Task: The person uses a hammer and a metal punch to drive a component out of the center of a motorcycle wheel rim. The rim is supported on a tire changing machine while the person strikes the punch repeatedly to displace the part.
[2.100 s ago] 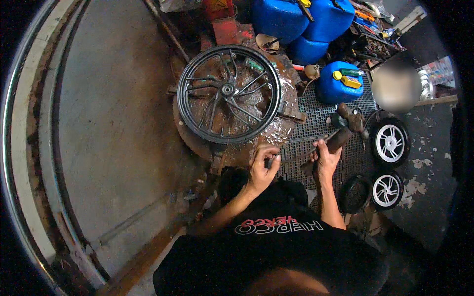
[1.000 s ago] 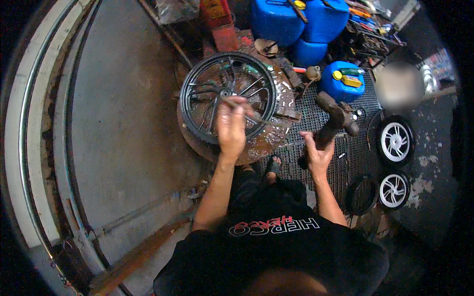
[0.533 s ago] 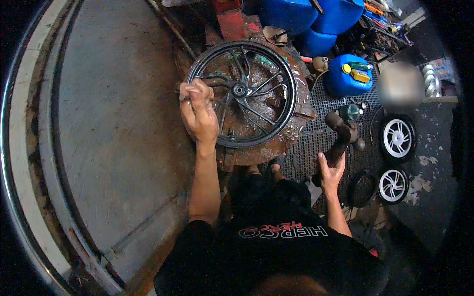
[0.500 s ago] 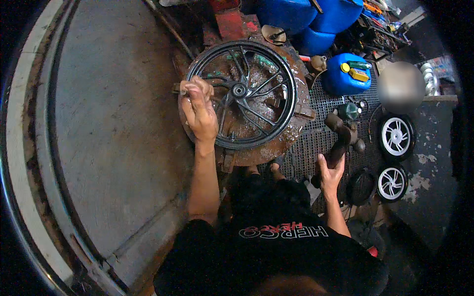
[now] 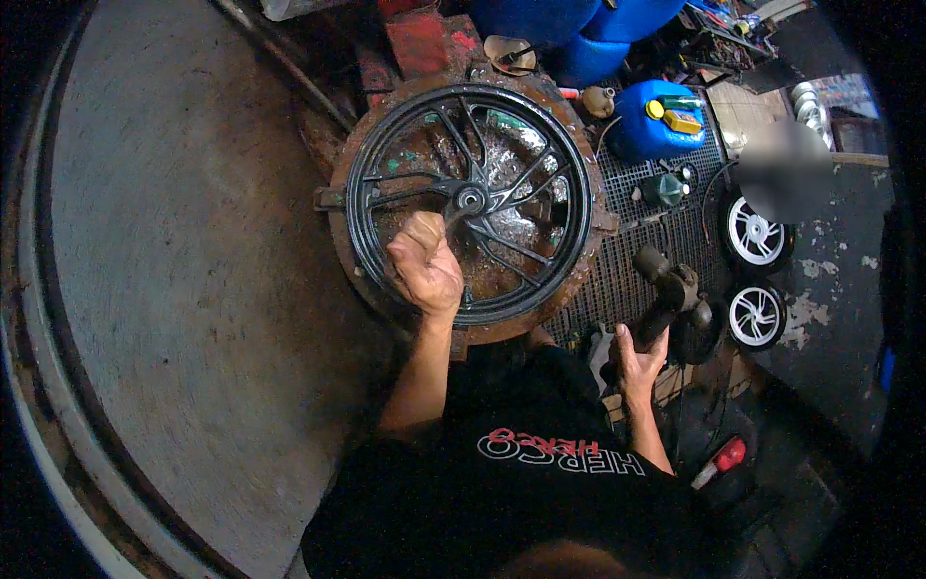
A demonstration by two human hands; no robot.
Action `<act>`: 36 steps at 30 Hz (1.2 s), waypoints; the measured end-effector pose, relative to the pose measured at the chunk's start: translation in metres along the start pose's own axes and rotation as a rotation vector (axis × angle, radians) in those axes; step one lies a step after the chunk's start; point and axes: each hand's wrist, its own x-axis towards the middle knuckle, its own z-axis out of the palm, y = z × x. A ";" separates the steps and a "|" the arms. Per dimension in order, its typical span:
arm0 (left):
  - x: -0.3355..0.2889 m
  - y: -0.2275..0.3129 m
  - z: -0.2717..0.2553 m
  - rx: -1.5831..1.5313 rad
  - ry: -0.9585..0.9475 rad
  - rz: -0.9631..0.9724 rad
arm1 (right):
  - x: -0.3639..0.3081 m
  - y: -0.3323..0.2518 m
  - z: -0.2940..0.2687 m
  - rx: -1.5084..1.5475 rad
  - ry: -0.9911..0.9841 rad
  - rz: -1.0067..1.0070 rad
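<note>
A black spoked wheel rim (image 5: 574, 207) lies flat on a rusty round stand (image 5: 598, 280). My left hand (image 5: 424, 265) is closed in a fist over the spokes just below the hub (image 5: 470, 200), gripping a thin tool whose tip points at the hub. My right hand (image 5: 637, 357) grips the handle of a dark power tool (image 5: 670, 294) that rests on the metal grate (image 5: 675, 227) to the right of the stand.
Blue plastic canisters (image 5: 651, 125) stand at the back right. Two small white wheels (image 5: 754, 232) lie at the right on the floor. A red metal block (image 5: 420, 43) sits behind the stand. A wide grey concrete floor (image 5: 183, 289) spreads to the left.
My left hand has moved from the rim's left edge inward to just below the hub. The right hand keeps hold of the power tool.
</note>
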 end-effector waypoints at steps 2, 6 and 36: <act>-0.008 -0.006 -0.003 0.046 -0.006 0.016 | -0.001 0.003 -0.001 -0.016 -0.026 0.039; -0.024 -0.024 -0.012 0.176 -0.130 0.182 | -0.003 0.002 0.003 -0.014 -0.020 0.042; -0.029 -0.056 -0.010 0.482 -0.237 0.135 | -0.002 -0.058 0.031 -0.319 -0.453 -0.708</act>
